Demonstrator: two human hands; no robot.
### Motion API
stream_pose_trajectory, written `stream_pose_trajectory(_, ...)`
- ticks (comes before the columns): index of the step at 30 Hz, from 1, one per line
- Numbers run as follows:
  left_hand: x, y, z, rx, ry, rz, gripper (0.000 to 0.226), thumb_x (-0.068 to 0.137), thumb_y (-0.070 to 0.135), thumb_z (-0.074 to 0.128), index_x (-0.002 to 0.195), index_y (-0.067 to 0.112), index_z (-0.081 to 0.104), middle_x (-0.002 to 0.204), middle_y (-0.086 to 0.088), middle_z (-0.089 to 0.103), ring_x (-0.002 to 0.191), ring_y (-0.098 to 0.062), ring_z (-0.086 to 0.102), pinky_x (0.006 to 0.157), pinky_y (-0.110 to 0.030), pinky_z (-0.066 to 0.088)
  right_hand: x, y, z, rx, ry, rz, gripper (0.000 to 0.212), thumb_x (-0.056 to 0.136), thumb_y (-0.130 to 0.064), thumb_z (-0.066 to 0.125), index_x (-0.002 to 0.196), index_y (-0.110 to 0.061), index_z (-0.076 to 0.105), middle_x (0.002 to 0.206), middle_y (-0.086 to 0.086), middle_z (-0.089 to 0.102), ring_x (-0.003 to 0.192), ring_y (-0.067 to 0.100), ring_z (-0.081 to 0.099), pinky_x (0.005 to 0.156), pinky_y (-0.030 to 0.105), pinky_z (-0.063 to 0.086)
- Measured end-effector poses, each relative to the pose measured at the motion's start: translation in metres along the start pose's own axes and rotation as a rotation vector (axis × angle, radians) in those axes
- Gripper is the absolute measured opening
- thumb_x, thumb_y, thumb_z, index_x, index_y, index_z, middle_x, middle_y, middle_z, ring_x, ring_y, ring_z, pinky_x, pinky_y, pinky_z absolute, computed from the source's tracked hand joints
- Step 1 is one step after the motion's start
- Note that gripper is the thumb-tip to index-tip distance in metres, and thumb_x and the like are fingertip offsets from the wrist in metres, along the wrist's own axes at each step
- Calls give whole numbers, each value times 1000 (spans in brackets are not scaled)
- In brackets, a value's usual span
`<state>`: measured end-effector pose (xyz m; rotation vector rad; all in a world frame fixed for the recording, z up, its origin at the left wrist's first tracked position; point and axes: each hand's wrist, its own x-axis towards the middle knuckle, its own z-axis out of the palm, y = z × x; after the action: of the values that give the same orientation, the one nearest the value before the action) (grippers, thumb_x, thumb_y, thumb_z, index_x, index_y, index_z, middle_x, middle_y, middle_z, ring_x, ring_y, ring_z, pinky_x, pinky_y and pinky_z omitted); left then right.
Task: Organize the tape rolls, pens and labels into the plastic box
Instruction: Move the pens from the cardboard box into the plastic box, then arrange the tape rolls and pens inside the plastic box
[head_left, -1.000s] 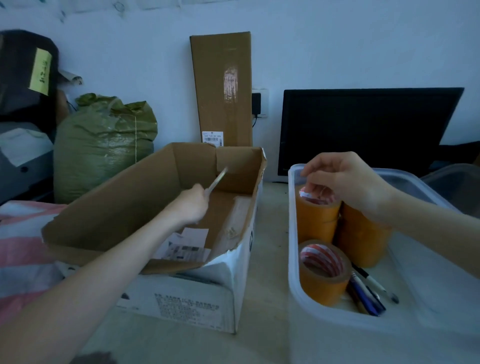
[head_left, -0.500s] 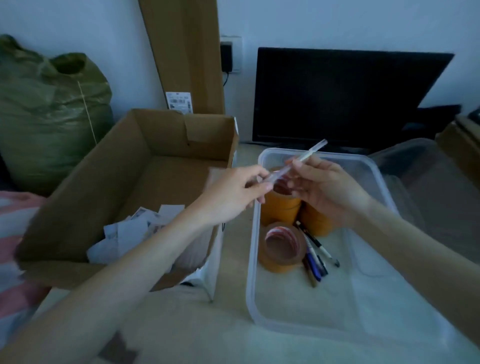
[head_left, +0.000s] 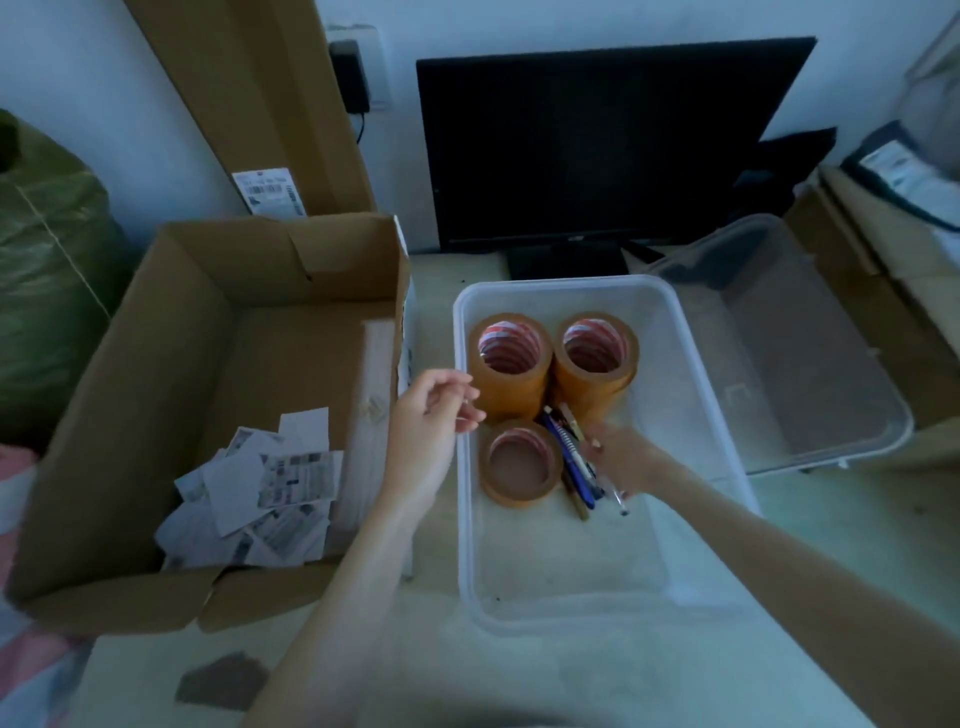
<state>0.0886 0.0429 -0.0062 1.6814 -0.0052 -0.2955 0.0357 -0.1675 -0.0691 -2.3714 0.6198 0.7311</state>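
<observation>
Several paper labels lie heaped in the cardboard box at nine o'clock, not yet moved. Left hand, fingers loosely spread and empty, hovers at the plastic box rim beside three tape rolls; right hand rests on the pens at center, its grip blurred beyond telling. Loose labels could scatter if scooped carelessly.

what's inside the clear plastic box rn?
Inside the plastic box: tape rolls, two stacks plus a single roll, and pens beside them. The right hand covers part of the pens. No labels visible inside.
</observation>
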Motion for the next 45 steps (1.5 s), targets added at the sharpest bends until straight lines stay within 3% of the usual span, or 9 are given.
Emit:
stream_pose_trajectory(5,5,-2,-1,-11,-1,-19,21,98,2,45,92,12,62,84,-4,65,60,-4,62,58,-15,51,32,-5,12,85,77,16,26,93,-16,50,67,-13,51,72,11,58,69,29,58,65,35,49)
stream_pose_trajectory(10,7,-3,-5,-20,-40,-36,20,98,1,44,94,10,62,84,-4,64,61,-6,63,60,-17,52,37,0,15,69,161,-78,27,84,0,47,90,-7,72,91,15,72,91,34,64,82,38,52)
stream_pose_trajectory(16,7,4,-27,-56,-77,-28,18,99,5,45,98,11,62,90,-4,65,79,-13,67,74,-24,56,12,-24,4,470,422,-230,21,82,3,62,82,-16,70,71,-3,67,67,14,61,65,22,47)
stream_pose_trajectory(21,10,10,-89,47,55,26,18,98,7,45,100,15,61,96,-3,64,91,-13,65,81,-26,54,-32,-77,-6,833,385,-433,19,85,4,60,84,-12,69,67,4,68,62,13,63,64,27,54)
stream_pose_trajectory(26,27,-7,-153,209,221,-81,16,99,11,46,102,15,61,99,-2,64,93,-14,62,82,-28,51,-57,-127,8,837,261,-577,15,88,4,58,89,-7,67,69,6,67,64,9,61,66,19,52)
stream_pose_trajectory(31,45,-52,-166,589,-46,-396,8,97,19,51,93,17,57,106,-14,65,96,-29,63,90,-43,50,-60,-145,30,792,213,-598,22,89,3,58,86,-17,67,71,6,67,65,11,60,62,18,47)
stream_pose_trajectory(35,51,-76,-140,632,-205,-573,24,99,19,49,118,5,53,112,-18,62,93,-30,60,69,-36,51,-62,-144,37,884,242,-569,20,89,8,56,86,-10,66,66,3,67,59,10,60,59,17,48)
stream_pose_trajectory(40,57,-99,-127,549,-208,-583,37,95,16,57,127,-3,52,127,-18,58,116,-33,56,95,-38,48,-66,-136,37,918,268,-538,17,89,9,55,89,-4,66,63,1,67,59,11,61,60,20,52)
stream_pose_trajectory(45,60,-120,-119,627,-219,-524,33,94,21,57,121,2,56,116,-14,64,102,-30,64,91,-41,53,-65,-133,36,916,267,-526,16,89,8,55,89,-4,65,62,1,67,59,12,60,59,24,50)
